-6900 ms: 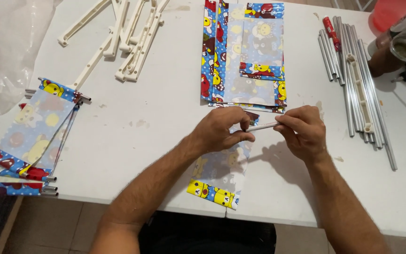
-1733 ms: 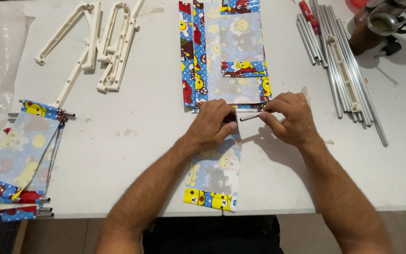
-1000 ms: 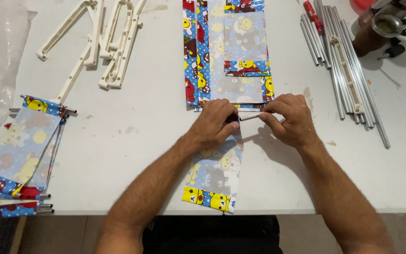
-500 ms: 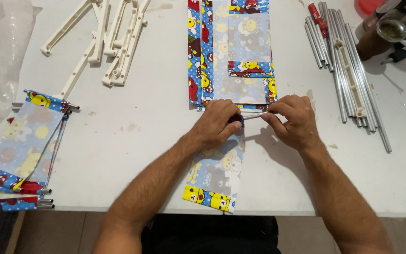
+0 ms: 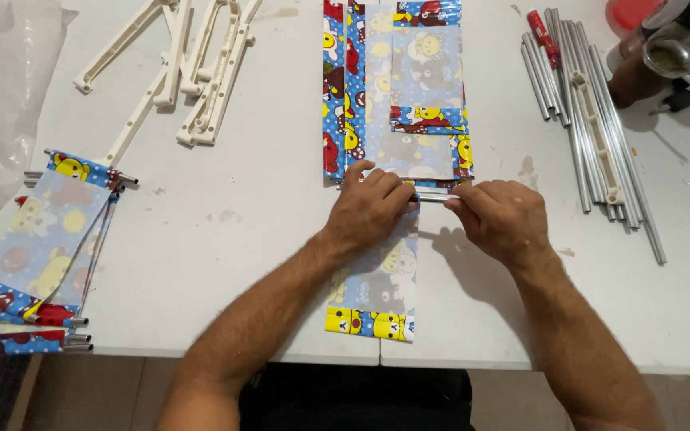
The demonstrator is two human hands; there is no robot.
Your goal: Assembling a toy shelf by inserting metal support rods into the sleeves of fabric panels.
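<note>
My left hand (image 5: 369, 209) covers the rod's (image 5: 434, 196) end and the fabric panel's (image 5: 377, 287) top hem; the plastic bag (image 5: 1, 96) runs off frame.

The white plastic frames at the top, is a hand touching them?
No, the white plastic frames lie alone at the table's far side, while the left hand and right hand grip a thin metal rod over the cartoon-print sheet.

Home assembly bench or small workshop, white table (image 5: 225, 263) used as a worktop, loose metal rods (image 5: 592, 136) right of the right hand (image 5: 501, 219), white plastic frames (image 5: 193, 72) beyond the left hand (image 5: 369, 209), printed fabric panels (image 5: 397, 88) just ahead.
</note>
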